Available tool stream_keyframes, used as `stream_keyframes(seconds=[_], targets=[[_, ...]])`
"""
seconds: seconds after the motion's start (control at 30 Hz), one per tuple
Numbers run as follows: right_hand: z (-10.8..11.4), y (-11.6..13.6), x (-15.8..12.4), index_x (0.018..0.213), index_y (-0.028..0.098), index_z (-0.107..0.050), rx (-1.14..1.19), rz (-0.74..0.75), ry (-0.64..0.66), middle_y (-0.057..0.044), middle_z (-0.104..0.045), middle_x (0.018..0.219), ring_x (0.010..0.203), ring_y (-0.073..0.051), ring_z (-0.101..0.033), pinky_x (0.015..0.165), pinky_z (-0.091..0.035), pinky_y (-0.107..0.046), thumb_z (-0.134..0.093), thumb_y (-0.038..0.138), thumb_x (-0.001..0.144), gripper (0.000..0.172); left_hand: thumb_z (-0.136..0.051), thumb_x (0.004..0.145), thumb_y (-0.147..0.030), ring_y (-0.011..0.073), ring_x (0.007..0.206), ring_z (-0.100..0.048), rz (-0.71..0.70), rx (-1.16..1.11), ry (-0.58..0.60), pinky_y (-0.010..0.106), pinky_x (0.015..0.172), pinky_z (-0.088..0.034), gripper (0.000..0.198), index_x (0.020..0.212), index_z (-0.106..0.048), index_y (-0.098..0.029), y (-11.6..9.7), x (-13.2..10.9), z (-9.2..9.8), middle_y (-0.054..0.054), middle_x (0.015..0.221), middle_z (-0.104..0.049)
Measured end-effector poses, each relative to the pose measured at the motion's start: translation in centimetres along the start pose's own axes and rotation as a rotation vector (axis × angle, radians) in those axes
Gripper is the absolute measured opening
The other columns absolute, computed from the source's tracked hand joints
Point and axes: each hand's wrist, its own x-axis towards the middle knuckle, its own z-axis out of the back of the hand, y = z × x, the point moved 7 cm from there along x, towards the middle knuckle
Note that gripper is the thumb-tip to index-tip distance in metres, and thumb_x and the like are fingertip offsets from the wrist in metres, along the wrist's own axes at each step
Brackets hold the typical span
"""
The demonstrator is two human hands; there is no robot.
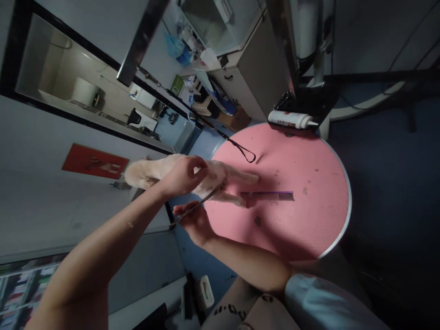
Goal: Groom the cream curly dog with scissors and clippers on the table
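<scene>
A small cream-furred dog (pixel 151 170) stands with its paws on the round pink table (pixel 309 206); the view is turned on its side. My left hand (pixel 185 175) is closed around the dog's leg near the body. Just below it, my right hand (pixel 194 223) grips thin scissors (pixel 195 208), their blades pointing at the fur of the leg. A purple comb (pixel 268 195) lies on the table beside the paws. The dog's head is hidden.
A black leash loop (pixel 248 156) hangs from a metal grooming arm above the table. A white bottle (pixel 290 120) lies at the table's far edge. Grey cabinets (pixel 250 68), cluttered shelves and a blue floor (pixel 206 142) lie beyond.
</scene>
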Motion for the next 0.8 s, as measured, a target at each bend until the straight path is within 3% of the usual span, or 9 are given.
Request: stream_keyframes(seconds=[0.2,0.37,0.8], targets=[[2.1,-0.1,-1.4,0.089,0.025,-0.047,-0.174,-0.007,0.076,0.001,-0.070,0.099,0.097,-0.018,-0.068,0.096,-0.050,-0.040,-0.072,0.014,0.058,0.042,-0.048,0.080,-0.025,0.0154,0.075,-0.059,-0.010,-0.103,-0.106,0.028,0.074,-0.046,0.016,0.075,-0.060,-0.017,0.2,-1.9,-0.5,0.005,0.079,-0.066],[4.0,-0.4,-2.0,0.088,0.024,-0.046,-0.265,-0.053,0.068,0.001,-0.069,0.092,0.089,-0.017,-0.069,0.092,-0.052,-0.041,-0.071,0.020,0.061,0.037,-0.048,0.081,-0.024,0.0184,0.080,-0.059,0.047,-0.132,-0.118,0.032,0.078,-0.048,0.014,0.076,-0.058,-0.016,0.3,-2.8,-0.6,0.007,0.083,-0.067],[6.6,2.6,-2.7,0.088,0.023,-0.046,-0.589,-0.134,0.156,-0.003,-0.069,0.094,0.088,-0.017,-0.070,0.086,-0.056,-0.038,-0.066,0.018,0.068,0.029,-0.047,0.081,-0.022,0.0184,0.078,-0.059,0.149,-0.160,-0.182,0.034,0.081,-0.045,0.012,0.074,-0.056,-0.018,0.2,-3.7,-1.0,0.007,0.080,-0.067]])
